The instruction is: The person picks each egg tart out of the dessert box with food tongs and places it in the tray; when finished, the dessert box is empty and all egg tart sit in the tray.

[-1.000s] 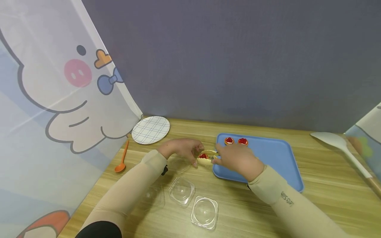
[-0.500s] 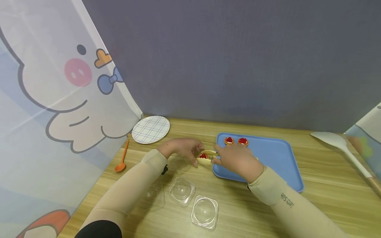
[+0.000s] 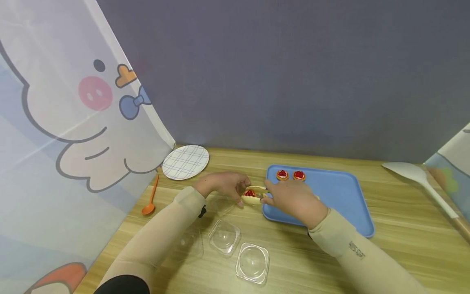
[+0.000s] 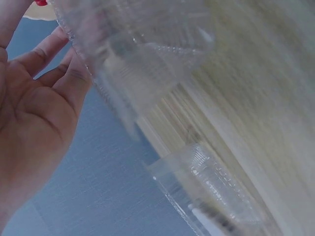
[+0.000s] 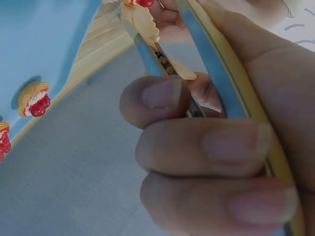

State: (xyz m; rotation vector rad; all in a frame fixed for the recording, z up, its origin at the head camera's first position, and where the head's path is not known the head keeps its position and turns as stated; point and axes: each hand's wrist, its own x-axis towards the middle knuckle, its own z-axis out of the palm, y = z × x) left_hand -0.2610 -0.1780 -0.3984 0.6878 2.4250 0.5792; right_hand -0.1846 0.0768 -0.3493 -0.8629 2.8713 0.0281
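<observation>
My right hand point(image 3: 293, 200) grips yellow tongs point(image 5: 236, 64) with blue inner faces. Between the tongs' far ends, in the head view, sits a small tart point(image 3: 249, 193) topped with red fruit. My left hand point(image 3: 227, 183) is just left of the tart, its thumb and fingers spread around the edge of a clear plastic box point(image 4: 147, 44). Curved fingers point(image 4: 42, 56) meet the plastic rim in the left wrist view. Part of the box is hidden by hand and tongs. Two more tarts, a left one point(image 3: 282, 174) and a right one point(image 3: 299, 175), lie on the blue tray point(image 3: 338, 196).
Two clear plastic boxes, one farther point(image 3: 224, 236) and one nearer point(image 3: 252, 262), stand in front of my hands; another lies by my left forearm. A checked plate point(image 3: 186, 162) and an orange spoon point(image 3: 148, 207) are at left, a long-handled white spatula point(image 3: 411, 173) at far right.
</observation>
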